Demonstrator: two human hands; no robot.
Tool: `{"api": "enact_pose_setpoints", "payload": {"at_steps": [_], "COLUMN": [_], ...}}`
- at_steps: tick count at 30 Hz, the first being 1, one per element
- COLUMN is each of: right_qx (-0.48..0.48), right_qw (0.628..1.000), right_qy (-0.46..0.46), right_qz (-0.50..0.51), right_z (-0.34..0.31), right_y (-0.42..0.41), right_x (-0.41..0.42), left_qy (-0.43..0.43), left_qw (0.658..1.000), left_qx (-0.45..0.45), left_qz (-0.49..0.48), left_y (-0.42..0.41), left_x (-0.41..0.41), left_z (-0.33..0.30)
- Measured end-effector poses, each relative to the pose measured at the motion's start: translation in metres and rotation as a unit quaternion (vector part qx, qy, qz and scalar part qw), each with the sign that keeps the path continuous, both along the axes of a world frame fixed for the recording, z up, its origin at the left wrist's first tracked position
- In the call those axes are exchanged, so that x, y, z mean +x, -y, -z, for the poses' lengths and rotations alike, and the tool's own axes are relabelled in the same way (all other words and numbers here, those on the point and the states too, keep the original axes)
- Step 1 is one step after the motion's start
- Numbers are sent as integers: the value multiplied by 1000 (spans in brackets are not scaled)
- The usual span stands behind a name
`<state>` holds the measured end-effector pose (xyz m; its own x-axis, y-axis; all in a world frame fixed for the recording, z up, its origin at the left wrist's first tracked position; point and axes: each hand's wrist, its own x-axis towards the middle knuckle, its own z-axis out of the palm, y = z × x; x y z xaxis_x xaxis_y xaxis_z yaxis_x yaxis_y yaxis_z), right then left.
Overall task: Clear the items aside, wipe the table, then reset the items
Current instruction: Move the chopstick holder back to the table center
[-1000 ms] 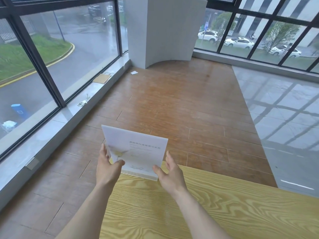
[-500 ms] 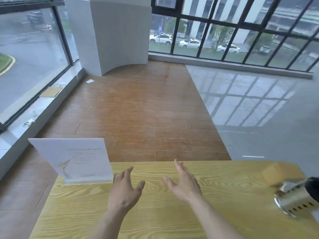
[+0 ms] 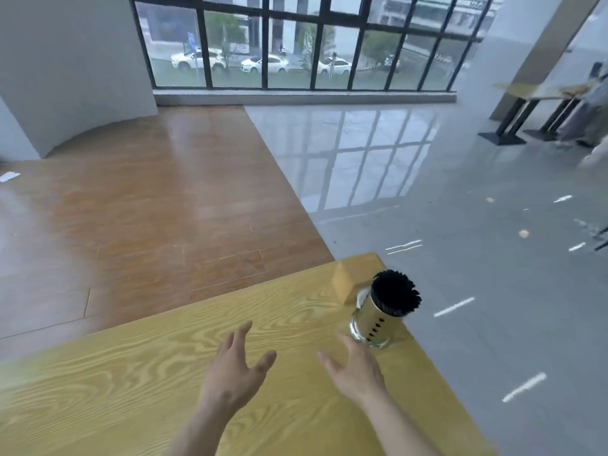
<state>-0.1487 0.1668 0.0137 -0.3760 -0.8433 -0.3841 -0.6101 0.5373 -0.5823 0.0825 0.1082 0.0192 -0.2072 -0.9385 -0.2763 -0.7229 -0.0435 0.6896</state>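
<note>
A light wooden table (image 3: pixel 138 373) fills the lower part of the view. At its far right corner stands a metal cylinder holder (image 3: pixel 375 324) packed with black sticks, next to a small wooden box (image 3: pixel 345 284). My left hand (image 3: pixel 235 373) hovers over the table with fingers spread and nothing in it. My right hand (image 3: pixel 357 373) is open too, its fingertips a short way from the base of the holder, not touching it. The white sign stand is out of view.
Beyond the table's far edge lie wooden floor (image 3: pixel 148 199) and glossy grey floor (image 3: pixel 460 225). Another table on black legs (image 3: pixel 526 113) stands far right. A window wall (image 3: pixel 296 44) runs along the back, and a white pillar (image 3: pixel 65 67) stands at left.
Both hands let go of the white sign stand at the table's left corner. The view swung right, so the sign left the frame and the stick holder came nearer the right hand.
</note>
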Motion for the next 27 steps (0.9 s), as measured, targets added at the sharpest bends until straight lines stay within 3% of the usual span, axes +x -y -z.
{"api": "enact_pose_setpoints", "payload": {"at_steps": [6,10,18,27], "right_qx": [69,72,-53,-67], "right_qw": [990,986,981,982], "right_qy": [91,94,166,162], "right_qz": [88,120,81,69], "right_z": [37,51,45,46], "right_y": [-17,-7,31,40], "right_x": [-139,-192,-211,-206], "left_qy": [-27,-69,-106,-173], "left_qw": [998,995,990,982], "left_qx": [51,73,89,76], "left_qz": [-14,-19,3,-24], "left_y": [-6,2,31,30], "left_x": [-139,-196,-256,-264], "left_z": [26,37,55,52]}}
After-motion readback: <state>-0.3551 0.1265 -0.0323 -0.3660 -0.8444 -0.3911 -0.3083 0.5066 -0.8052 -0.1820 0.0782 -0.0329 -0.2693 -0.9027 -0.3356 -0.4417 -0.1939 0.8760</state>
